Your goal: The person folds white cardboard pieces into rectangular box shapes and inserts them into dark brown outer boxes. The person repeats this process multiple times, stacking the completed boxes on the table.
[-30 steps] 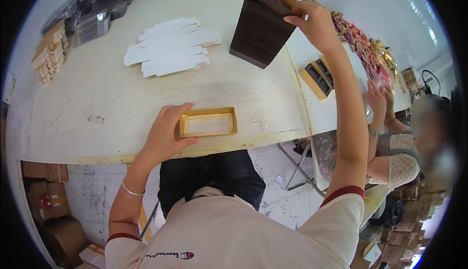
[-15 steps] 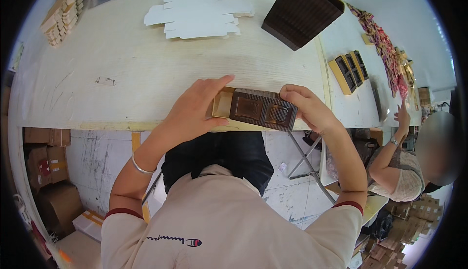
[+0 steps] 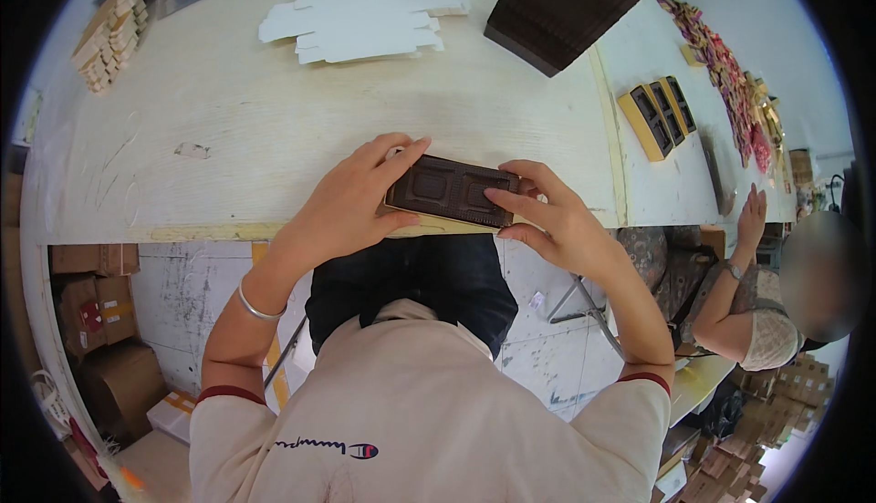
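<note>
A dark brown plastic tray (image 3: 429, 186) with square hollows lies inside a shallow gold box at the table's near edge; only thin strips of the box's rim show. My left hand (image 3: 365, 188) grips the left end of the box, thumb on the near side and fingers on the far side. At the right end, my right hand (image 3: 552, 207) holds the box with its thumb near and a finger resting on the tray's right hollow.
White flat cartons (image 3: 365, 15) lie stacked at the back, beside a tall stack of brown trays (image 3: 564, 10). Filled gold boxes (image 3: 659, 118) stand to the right. A person's raised hand (image 3: 752, 216) is further right, near a heap of small wrapped pieces (image 3: 721, 74).
The brown tray has moved left and down into the gold box, covering its bare left end. My right hand has shifted left, with a finger now on top of the tray.
</note>
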`<state>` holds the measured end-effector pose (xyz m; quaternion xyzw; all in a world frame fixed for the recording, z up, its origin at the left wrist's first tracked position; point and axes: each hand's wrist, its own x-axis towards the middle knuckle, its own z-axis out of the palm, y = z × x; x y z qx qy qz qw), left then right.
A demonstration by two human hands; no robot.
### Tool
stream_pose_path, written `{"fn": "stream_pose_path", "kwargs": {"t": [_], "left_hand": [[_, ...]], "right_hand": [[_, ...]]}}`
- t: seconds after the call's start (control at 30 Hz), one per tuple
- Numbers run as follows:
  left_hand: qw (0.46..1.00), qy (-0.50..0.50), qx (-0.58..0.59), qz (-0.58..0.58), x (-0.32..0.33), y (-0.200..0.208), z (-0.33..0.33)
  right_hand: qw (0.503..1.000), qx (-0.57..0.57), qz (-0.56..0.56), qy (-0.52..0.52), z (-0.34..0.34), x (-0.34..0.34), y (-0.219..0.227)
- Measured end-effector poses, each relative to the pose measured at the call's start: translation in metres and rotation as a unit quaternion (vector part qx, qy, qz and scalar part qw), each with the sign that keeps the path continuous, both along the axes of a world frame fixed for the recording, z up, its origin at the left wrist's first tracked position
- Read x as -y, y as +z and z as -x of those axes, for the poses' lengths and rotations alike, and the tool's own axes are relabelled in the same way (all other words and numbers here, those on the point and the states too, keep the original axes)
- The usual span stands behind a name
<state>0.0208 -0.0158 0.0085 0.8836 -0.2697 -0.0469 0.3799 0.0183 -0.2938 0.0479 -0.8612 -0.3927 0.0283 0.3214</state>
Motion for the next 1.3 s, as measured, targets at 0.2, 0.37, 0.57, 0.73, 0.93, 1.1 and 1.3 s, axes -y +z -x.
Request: {"fn": "stream_pose_path", "kwargs": {"t": [0.2,0.37,0.57,0.73,0.93,1.1,1.3], "left_hand": [[0.994,-0.021,0.063,-0.085,0.011,0.014,-0.006],[0.983,-0.032,0.115,-0.138,0.008,0.011,-0.015],[0.984,-0.029,0.128,-0.119,0.021,0.012,-0.002],[0.977,-0.006,0.153,-0.152,0.026,0.008,-0.005],[0.977,-0.015,0.159,-0.143,0.026,0.011,-0.004],[0.969,-0.024,0.166,-0.181,0.026,0.012,-0.004],[0.969,-0.026,0.155,-0.192,0.021,0.012,-0.001]], "right_hand": [[0.999,0.030,-0.024,0.016,-0.004,-0.013,-0.016],[0.996,0.033,0.017,0.079,-0.018,-0.016,-0.004],[0.984,0.137,0.055,0.103,-0.021,-0.021,-0.010],[0.990,0.110,-0.001,0.093,-0.024,-0.029,-0.011],[0.990,0.090,0.040,0.098,-0.027,-0.022,-0.008],[0.979,0.146,0.108,0.093,-0.026,-0.024,-0.011],[0.992,0.089,0.070,0.054,-0.016,-0.030,-0.002]]}}
